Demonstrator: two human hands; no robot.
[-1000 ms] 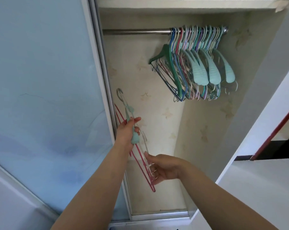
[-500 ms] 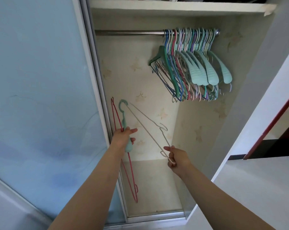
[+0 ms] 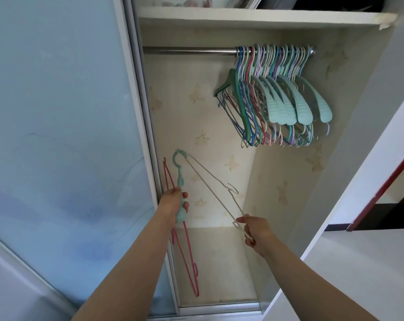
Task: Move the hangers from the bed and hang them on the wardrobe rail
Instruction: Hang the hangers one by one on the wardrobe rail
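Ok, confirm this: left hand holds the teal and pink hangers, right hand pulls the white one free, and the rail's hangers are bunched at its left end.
Wrong on one point: the head view shows the rail's hangers bunched at the right end of the rail. The left hand does hold the teal hanger and pink hanger; the right hand pulls the white hanger.

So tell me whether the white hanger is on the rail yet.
Off: the white hanger is in the right hand, below the rail.
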